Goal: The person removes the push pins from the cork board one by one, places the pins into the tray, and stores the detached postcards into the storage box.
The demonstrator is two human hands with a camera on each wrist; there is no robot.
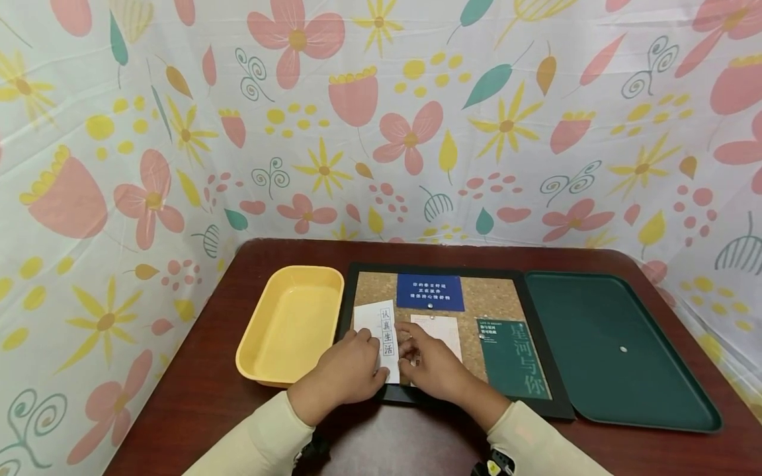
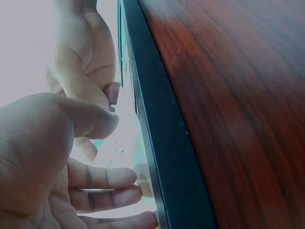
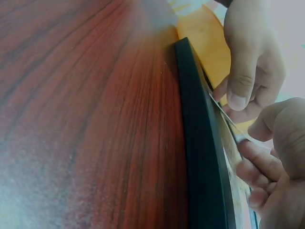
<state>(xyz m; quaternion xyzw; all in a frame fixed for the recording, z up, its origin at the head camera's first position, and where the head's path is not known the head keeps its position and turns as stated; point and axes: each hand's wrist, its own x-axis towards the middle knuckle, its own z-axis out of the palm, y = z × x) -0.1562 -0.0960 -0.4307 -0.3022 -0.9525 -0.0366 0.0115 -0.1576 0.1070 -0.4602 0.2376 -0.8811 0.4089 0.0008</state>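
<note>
A white card (image 1: 375,330) with a column of boxed black characters lies tilted over the left part of a black-framed cork board (image 1: 488,289). My left hand (image 1: 351,370) grips its lower left part, thumb low on the card. At the card's right edge is my right hand (image 1: 434,363), its thumb and index finger pinching that edge and its other fingers curled. The right wrist view shows the card's thin edge (image 3: 224,114) running between the left hand (image 3: 255,62) and the right hand (image 3: 281,157), just above the board's frame (image 3: 198,133).
Pinned on the board are a blue card (image 1: 428,291), a pale card (image 1: 449,330), partly behind the right hand, and a green card (image 1: 514,363). A yellow bin (image 1: 292,324) stands left. On the right, a dark green tray (image 1: 619,383) holds one small pin (image 1: 623,349).
</note>
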